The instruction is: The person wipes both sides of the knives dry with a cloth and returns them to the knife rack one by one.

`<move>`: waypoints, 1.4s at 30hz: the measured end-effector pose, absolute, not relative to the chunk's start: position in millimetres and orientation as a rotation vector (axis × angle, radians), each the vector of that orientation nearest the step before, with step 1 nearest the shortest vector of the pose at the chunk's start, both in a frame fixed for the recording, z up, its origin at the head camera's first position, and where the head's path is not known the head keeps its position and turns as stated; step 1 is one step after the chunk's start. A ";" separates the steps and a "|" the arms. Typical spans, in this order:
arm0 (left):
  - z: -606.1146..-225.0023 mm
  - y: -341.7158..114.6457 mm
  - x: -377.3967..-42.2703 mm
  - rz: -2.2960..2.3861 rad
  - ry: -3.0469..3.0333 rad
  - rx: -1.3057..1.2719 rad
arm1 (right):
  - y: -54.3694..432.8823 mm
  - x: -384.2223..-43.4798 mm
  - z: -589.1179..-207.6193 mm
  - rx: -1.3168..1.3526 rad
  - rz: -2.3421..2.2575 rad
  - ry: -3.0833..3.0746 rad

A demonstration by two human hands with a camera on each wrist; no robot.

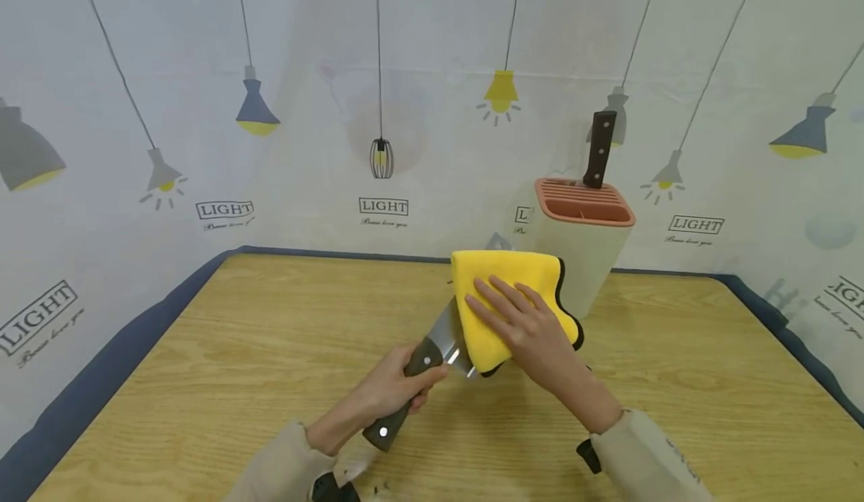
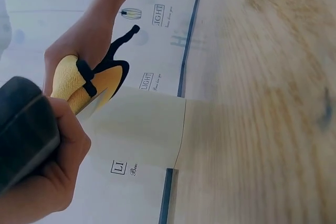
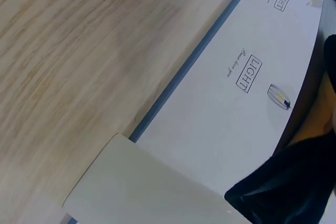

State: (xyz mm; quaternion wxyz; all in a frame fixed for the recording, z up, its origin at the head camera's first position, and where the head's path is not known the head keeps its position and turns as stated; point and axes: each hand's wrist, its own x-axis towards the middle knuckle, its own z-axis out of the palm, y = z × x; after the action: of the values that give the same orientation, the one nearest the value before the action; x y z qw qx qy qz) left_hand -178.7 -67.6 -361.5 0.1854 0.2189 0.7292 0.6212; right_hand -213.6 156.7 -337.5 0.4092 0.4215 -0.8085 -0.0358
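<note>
My left hand [image 1: 398, 386] grips the dark, riveted handle of a broad-bladed kitchen knife [image 1: 445, 335], held tilted above the table with its blade pointing away to the right. A yellow cloth [image 1: 479, 337] with black edging is folded over the blade and hides most of it. My right hand [image 1: 523, 322] lies over the cloth, fingers stretched across its upper face; the thumb is out of sight in the head view. In the left wrist view, the right hand [image 2: 86, 38] clasps the folded cloth [image 2: 68, 80] around the blade, and the knife handle [image 2: 23, 124] fills the near left.
A pale knife block [image 1: 574, 262] with a slotted orange-pink top stands at the table's back right. Another knife's dark handle [image 1: 598, 149] sticks up from it. Behind the wooden table [image 1: 270, 337] hangs a white sheet [image 1: 304, 149] printed with lamps.
</note>
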 end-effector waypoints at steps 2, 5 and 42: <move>-361.7 -68.1 -178.3 1.738 2.079 0.617 | 159.5 -216.8 -338.2 1.043 -0.064 -2.032; -360.9 -68.4 -177.4 1.726 2.103 0.615 | 163.0 -221.3 -338.7 1.023 -0.010 -2.027; -361.5 -69.1 -180.6 1.734 2.103 0.599 | 164.9 -219.9 -338.8 0.908 -0.010 -2.108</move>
State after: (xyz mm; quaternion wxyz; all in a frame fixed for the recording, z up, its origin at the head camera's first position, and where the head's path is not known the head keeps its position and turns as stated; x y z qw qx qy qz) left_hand -180.6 -69.1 -361.5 0.1746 0.2112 0.7420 0.6119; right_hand -219.9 164.9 -338.8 0.4104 0.3607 -0.8375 -0.0039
